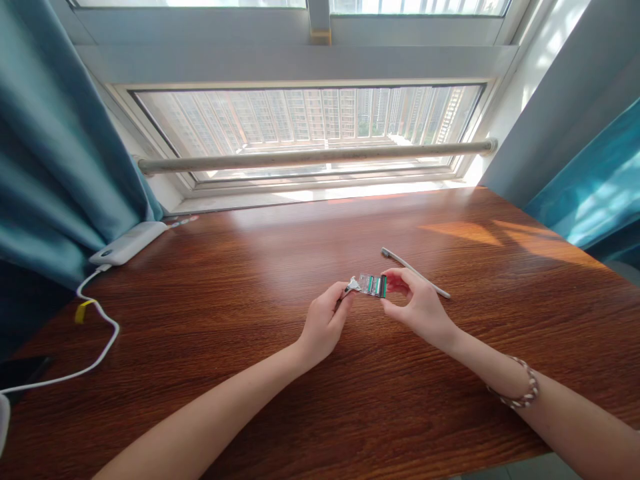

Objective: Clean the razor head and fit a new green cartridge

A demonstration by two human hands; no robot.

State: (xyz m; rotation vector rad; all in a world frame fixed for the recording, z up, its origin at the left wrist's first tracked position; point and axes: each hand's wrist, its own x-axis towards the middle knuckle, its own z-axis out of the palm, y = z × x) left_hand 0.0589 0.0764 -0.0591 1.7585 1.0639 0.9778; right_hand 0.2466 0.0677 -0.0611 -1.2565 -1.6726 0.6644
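Note:
My left hand (324, 320) is closed round a razor handle (353, 285), whose silvery head end points up and right. Between thumb and fingers, my right hand (417, 303) pinches the right end of a small clear case of razor cartridges (373, 285), which shows green and black strips. The bare head end of the handle meets or nearly meets the case's left side; whether they touch I cannot tell. Both hands are above the middle of the wooden table (225, 333). Just behind my right hand lies a toothbrush (415, 272), its bristled end toward the far left.
A white power strip or box (129, 243) sits at the table's left edge, with a white cable (113, 333) curving toward me. Blue curtains (55, 133) hang on the left. Beyond the far edge are a window and a horizontal rail (320, 157).

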